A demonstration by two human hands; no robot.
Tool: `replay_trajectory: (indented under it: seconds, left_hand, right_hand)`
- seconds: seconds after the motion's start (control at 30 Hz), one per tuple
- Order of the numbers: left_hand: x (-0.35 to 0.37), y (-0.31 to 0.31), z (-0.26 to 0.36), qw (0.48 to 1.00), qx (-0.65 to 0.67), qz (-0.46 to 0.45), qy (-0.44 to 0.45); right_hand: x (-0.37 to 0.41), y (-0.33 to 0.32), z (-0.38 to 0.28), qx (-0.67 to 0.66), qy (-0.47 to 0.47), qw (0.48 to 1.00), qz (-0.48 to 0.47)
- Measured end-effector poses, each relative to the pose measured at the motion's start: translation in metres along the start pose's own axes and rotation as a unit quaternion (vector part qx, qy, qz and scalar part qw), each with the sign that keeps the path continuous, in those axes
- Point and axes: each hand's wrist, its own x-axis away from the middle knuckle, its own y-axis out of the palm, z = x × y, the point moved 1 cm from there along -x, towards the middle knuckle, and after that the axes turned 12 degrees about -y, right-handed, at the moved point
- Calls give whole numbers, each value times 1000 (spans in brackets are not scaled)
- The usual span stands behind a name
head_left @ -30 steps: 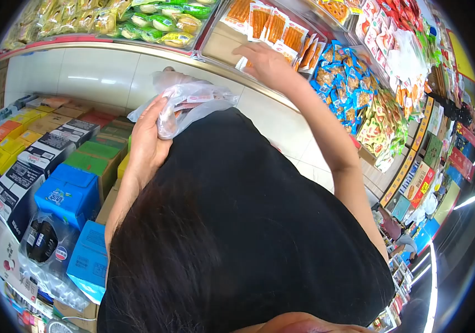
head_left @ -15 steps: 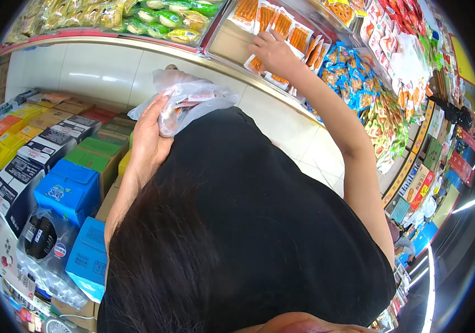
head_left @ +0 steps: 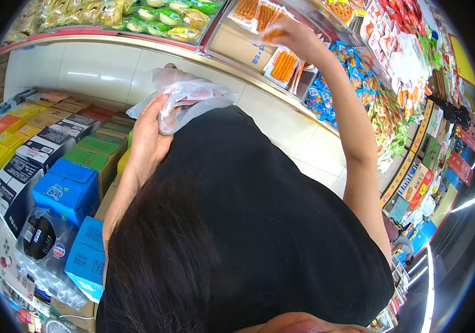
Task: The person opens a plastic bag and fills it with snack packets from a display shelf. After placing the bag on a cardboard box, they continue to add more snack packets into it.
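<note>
My left hand (head_left: 151, 119) is closed around a translucent plastic bag (head_left: 196, 100), which has something packaged inside, partly hidden by the film. Over the clear-walled snack bin (head_left: 211, 45), my right hand (head_left: 296, 38) is blurred by motion. Its fingers are closed on a snack packet (head_left: 273, 36) with an orange filling, mostly covered by the hand. Similar packets of orange-brown strips (head_left: 247, 9) lie at the bin's far end, and another packet (head_left: 283, 65) lies at the near right. Brown cardboard (head_left: 240, 41) with printing shows on the bin's floor.
Green-and-white wrapped packs (head_left: 170, 18) fill the neighbouring bin on the left. Blue snack packets (head_left: 323, 100) and red-and-white packets (head_left: 379, 25) lie to the right. Stacked cartons, including a blue box (head_left: 65, 188), stand beside my left arm. The shelf's front edge (head_left: 137, 41) runs across.
My right hand has lifted and shifted slightly right with a packet. More printed cardboard shows, and the packets on the bin's right side are rearranged. My left hand stays on the bag.
</note>
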Motion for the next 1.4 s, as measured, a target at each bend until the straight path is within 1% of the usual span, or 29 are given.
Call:
replay_trajectory:
  seconds: [0.03,0.07,0.1,0.13,0.17,0.23,0.27,0.3,0.37,0.4,0.43,0.5,0.63,0.7,0.8,0.93,1.1,1.3,1.4]
  left_hand:
    - [1,1,1,1000,-1,0,0]
    - [2,3,1,1000,1,-4,0]
    - [2,4,1,1000,4,-8,1]
    - [2,5,1,1000,5,-9,1]
    - [2,4,1,1000,4,-6,1]
    - [2,2,2,1000,6,1,4]
    - [2,1,1,1000,10,0,7]
    - [2,0,1,1000,12,0,10]
    - [4,2,1,1000,14,13,9]
    - [3,3,1,1000,16,24,8]
    - [1,3,1,1000,17,22,7]
    - [-1,0,1,1000,18,-2,9]
    - [2,3,2,999,28,16,8]
    - [-1,1,2,999,33,20,12]
    - [-2,1,2,999,34,19,13]
    - [3,11,4,999,30,24,13]
    - [-5,7,5,999,27,33,7]
    - [-11,12,6,999,30,38,5]
    - [-15,13,6,999,24,32,5]
  right_hand:
    - [2,4,2,0,1,1000,1]
    - [8,16,8,84,38,990,-102]
    - [16,30,16,166,75,962,-204]
    - [25,52,36,195,91,952,-216]
    - [32,66,45,196,90,952,-216]
    - [37,76,52,296,-29,948,-115]
    - [36,77,62,259,-19,956,-134]
    - [31,73,55,256,-21,957,-134]
    - [23,56,34,263,106,928,-240]
    - [24,55,36,266,84,933,-229]
    - [23,53,38,268,86,932,-230]
    - [17,54,40,271,89,915,-286]
    - [5,54,43,296,90,896,-319]
    - [-3,53,48,288,168,852,-404]
    - [-6,49,51,264,175,852,-416]
    - [-6,45,49,264,166,850,-425]
    - [4,46,54,252,132,883,-373]
    - [10,45,50,263,103,890,-357]
    - [12,48,54,254,106,897,-347]
